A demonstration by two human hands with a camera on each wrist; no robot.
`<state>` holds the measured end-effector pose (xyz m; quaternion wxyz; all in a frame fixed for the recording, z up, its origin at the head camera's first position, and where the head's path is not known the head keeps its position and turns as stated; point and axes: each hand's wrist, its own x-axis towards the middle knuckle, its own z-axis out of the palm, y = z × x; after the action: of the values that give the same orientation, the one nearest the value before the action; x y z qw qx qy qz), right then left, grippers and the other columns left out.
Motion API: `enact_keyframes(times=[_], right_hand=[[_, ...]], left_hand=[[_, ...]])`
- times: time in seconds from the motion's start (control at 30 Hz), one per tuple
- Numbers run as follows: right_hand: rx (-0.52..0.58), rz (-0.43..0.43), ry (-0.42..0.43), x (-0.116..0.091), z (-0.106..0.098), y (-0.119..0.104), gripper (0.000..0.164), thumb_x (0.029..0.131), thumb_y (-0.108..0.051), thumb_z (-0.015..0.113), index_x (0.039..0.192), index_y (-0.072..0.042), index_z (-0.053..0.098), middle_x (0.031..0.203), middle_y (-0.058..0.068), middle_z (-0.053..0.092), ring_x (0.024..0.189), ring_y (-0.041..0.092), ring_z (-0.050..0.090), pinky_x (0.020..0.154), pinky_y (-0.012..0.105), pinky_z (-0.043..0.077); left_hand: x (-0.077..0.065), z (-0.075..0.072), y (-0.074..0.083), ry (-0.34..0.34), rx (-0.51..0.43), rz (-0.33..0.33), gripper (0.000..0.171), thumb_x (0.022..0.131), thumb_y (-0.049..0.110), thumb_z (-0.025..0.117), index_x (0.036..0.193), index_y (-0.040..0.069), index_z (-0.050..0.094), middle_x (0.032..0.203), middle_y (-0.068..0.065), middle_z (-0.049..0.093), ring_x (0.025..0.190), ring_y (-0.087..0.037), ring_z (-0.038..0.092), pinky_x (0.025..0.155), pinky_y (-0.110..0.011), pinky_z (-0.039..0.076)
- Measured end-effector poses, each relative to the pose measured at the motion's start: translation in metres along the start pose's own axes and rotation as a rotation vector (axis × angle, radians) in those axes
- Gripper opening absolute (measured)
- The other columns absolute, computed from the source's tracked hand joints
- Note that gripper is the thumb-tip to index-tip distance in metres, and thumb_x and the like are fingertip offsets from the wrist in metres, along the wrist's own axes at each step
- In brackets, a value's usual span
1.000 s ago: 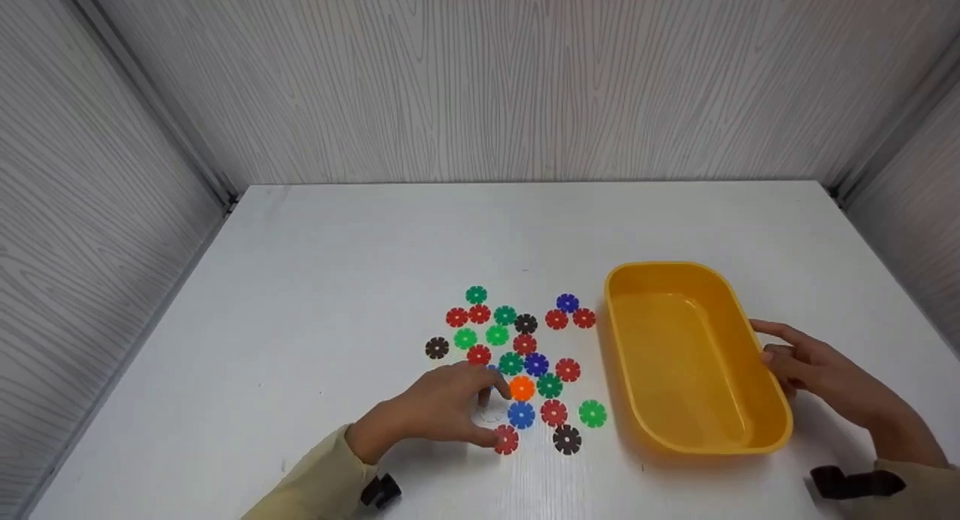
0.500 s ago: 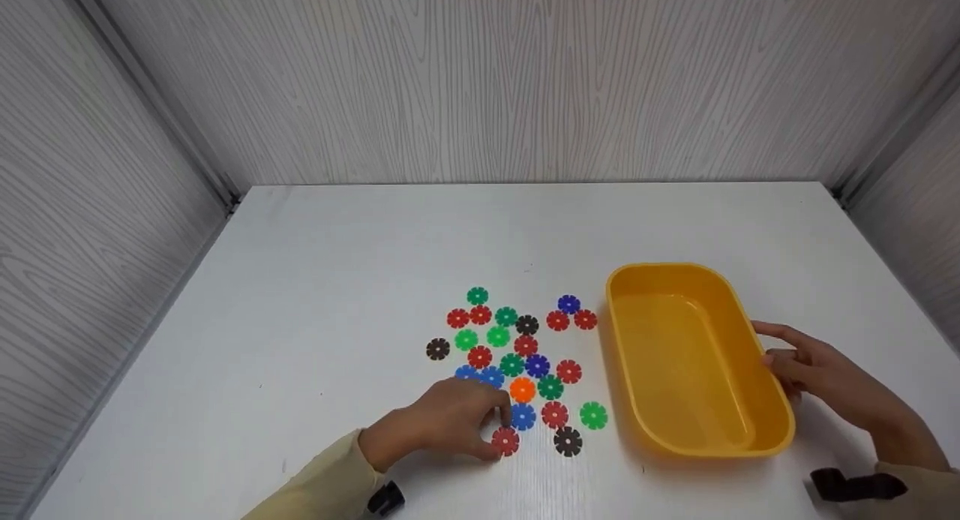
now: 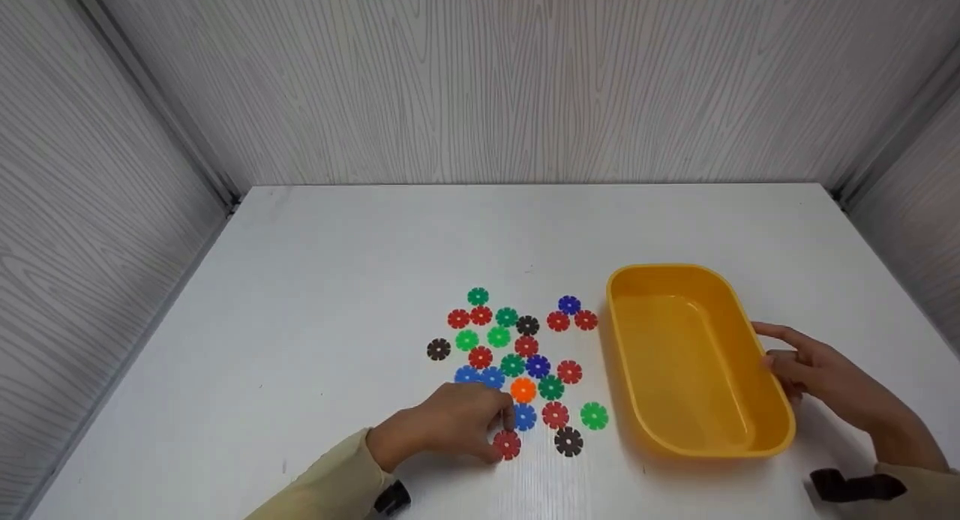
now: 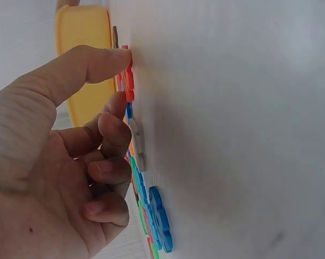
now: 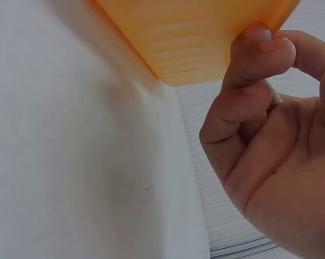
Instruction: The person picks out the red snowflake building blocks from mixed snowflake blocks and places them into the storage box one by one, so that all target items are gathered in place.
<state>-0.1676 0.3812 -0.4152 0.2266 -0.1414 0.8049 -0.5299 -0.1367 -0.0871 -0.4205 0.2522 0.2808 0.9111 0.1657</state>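
Small notched plastic discs lie spread over the white table. My left hand (image 3: pixel 457 422) is at the near edge of this group, with thumb and index finger pinching a red notched disc (image 3: pixel 508 446) at its opposite edges. In the left wrist view that red disc (image 4: pixel 129 78) stands between thumb tip and fingertip, close over the table. A whitish disc (image 4: pixel 137 144) and a blue disc (image 4: pixel 160 218) lie beside the other curled fingers. On the right, my right hand (image 3: pixel 821 370) touches the outer side wall of a yellow plastic tray (image 3: pixel 626 370) with index finger and thumb, the other fingers loosely bent.
Several discs lie between the left hand and the tray, among them an orange disc (image 3: pixel 523 390), a black disc (image 3: pixel 568 442) and a light green disc (image 3: pixel 594 416). Pale wood-grain panels (image 3: pixel 480 77) wall the table at the back and both sides.
My left hand has shifted slightly right and toward me, and its thumb and index finger have closed onto the red disc. Two blue discs behind the hand came into view. The right hand stayed put.
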Motion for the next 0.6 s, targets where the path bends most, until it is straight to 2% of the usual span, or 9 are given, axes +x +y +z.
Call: enact_keyframes(times=[0.3,0.6], right_hand=[[-0.029,0.058,0.058,0.001,0.002,0.000,0.054,0.104,-0.025,0.041,0.152,-0.006,0.022,0.070,-0.004,0.053,0.060,0.020,0.050,0.056,0.027,0.045],[-0.017,0.049,0.055,0.000,0.003,-0.001,0.052,0.104,-0.023,0.041,0.151,-0.008,0.024,0.069,-0.003,0.051,0.060,0.023,0.046,0.055,0.031,0.041]], left_hand=[[-0.003,0.000,0.009,0.005,-0.007,0.010,0.031,0.071,0.017,0.082,0.094,0.022,0.062,0.078,0.009,0.053,0.077,-0.008,0.046,0.064,-0.020,0.041],[-0.007,0.003,0.011,0.015,0.036,0.024,0.031,0.075,0.024,0.080,0.100,0.030,0.064,0.079,0.012,0.064,0.070,-0.005,0.053,0.065,-0.022,0.043]])
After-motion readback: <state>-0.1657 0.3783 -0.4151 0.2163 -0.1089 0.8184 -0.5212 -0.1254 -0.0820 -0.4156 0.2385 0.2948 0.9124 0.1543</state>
